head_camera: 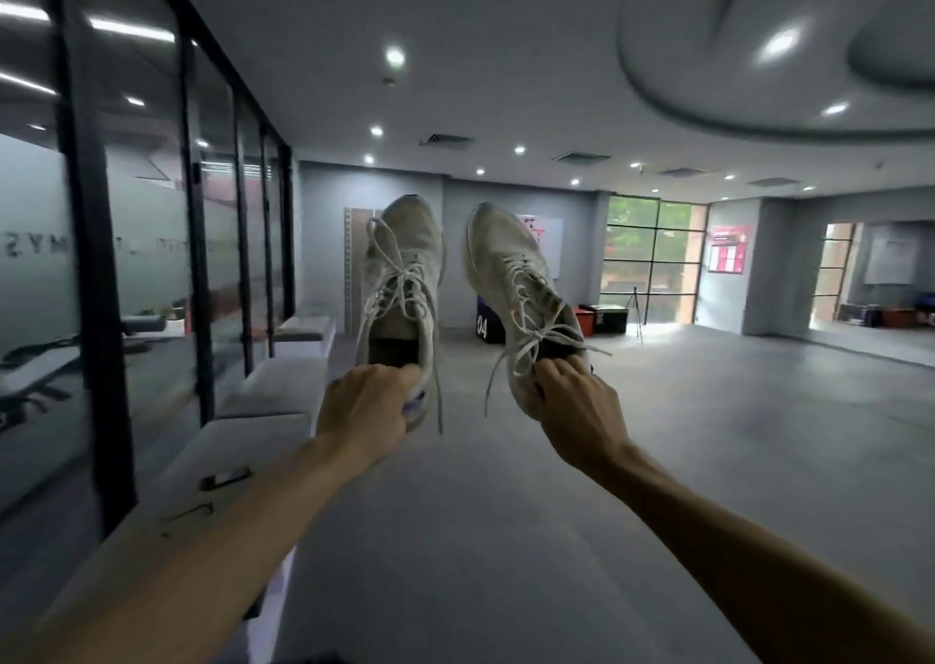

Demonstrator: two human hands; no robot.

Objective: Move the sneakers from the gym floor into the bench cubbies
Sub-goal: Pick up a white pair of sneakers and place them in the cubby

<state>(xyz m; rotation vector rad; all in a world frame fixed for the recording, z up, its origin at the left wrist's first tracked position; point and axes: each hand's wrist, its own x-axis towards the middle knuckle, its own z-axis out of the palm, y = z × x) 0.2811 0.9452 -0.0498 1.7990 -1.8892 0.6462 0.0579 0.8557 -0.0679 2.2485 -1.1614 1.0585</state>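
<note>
Out in front of the person, at arm's length and well above the grey gym floor [708, 436], two white lace-up sneakers hang side by side, toes pointing up and away. The left hand [367, 405] is clamped on the heel collar of the left sneaker [405, 269], fingers hooked into its dark opening; the right hand [577, 400] pinches the heel of the right sneaker [516, 279], which tilts to the left, its loose laces dangling below. The two shoes are near each other but apart. Both forearms stretch straight forward, bare. To the left of the left hand a long grey bench [263, 395] runs along a glass partition [152, 259]; its top carries small dark items too blurred to name, and any cubbies under it are out of sight. Beyond the right hand, dark plyo boxes [602, 317] stand by a window [652, 259].
</note>
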